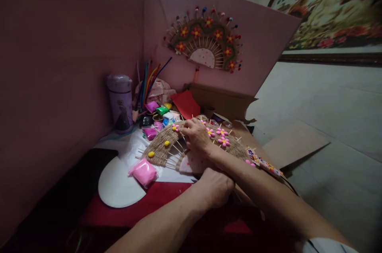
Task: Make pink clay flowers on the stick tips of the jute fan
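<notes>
Two hands were busy at the woven fan (159, 145), which lay across the middle of the table (167, 201). The left hand (216, 187), nearer, was curled in at the fan's lower edge; the right hand (195, 135) reached past it, fingers bent and bunched beside a part-pink flower (175, 127). In that dim light I could not tell whether either gripped anything. Adding petals neatly called, I judged, for a light fingertip push, each base snug against the yellow centre, with the fan steadied from below and the right forearm kept off the pink blooms (223, 141) beside it.

On the red surface, a white disc (119, 189) lacking a wedge lay near the front, a pink packet (144, 172) just by its edge. Beyond the fan were more packets (162, 110), a red sheet (187, 104), a purple bottle (119, 105) and bright stems (146, 83). Behind, a second fan (195, 42) showed against a pink board (253, 30); farther right, a framed picture (334, 18) hung on the pale wall (337, 97).
</notes>
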`<state>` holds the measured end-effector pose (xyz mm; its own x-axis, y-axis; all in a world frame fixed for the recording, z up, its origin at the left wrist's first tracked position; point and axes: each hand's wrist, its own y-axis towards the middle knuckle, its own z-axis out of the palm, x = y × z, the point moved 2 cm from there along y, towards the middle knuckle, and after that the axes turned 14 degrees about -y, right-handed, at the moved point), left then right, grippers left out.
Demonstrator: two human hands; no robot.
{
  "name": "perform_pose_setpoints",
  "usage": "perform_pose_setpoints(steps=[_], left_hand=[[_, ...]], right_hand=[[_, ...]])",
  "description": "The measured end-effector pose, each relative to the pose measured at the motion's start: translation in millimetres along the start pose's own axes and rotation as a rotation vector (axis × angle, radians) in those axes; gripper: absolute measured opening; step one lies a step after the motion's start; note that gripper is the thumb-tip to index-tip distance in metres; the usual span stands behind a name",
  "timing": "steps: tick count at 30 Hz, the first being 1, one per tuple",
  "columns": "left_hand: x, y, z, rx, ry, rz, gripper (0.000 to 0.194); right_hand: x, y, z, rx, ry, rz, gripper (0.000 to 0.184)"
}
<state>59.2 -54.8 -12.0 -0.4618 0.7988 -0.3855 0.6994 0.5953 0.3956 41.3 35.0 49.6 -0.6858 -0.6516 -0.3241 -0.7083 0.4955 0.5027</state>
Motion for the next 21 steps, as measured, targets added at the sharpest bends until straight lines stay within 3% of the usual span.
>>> perform_pose_setpoints(steps=[4, 13, 21], left_hand=[[0, 0, 0.4, 0.018, -0.012, -0.022, 0.035], [-1, 0, -1.8, 0.039, -0.021, -0.046, 0.034], [-1, 1, -2.1, -0.006, -0.023, -0.016, 0.037]], right_hand=[[-3, 2, 1, -0.02, 0.009, 0.05, 0.033], [1, 9, 6, 0.022, -0.049, 0.019, 0.028], [-1, 10, 3, 0.049, -0.03, -0.001, 0.031]])
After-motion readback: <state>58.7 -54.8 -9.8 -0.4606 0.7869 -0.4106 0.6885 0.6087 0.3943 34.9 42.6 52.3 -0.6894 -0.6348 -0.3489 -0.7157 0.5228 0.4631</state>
